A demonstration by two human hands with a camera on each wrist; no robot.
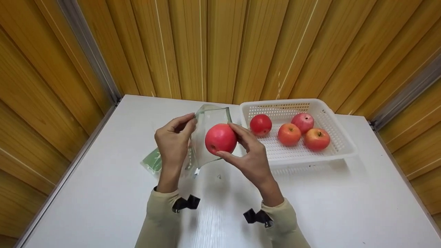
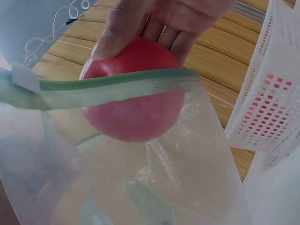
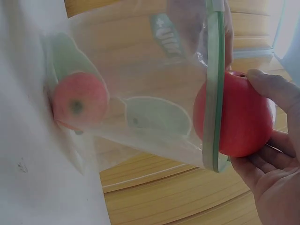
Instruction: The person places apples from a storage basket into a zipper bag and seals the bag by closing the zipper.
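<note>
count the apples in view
6: the held apple in the right hand, the bagged apple low in the bag, and four in the basket: left apple, middle apple, back apple, right apple. The bag could hide more.

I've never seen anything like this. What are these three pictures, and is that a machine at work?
No machine here: these are a person's two bare hands. The widest picture comes from a camera worn on the head, looking forward and down. The other two come from cameras on the left and right wrists, so each shows that hand's work close up.

The left hand pinches the edge of a clear bag. The right hand holds a red apple, partway in at the bag's mouth. Through the plastic, the right wrist picture shows another apple low down.

On the white table stands a white basket with four apples in it. A green packet lies partly hidden by the left hand.
</note>
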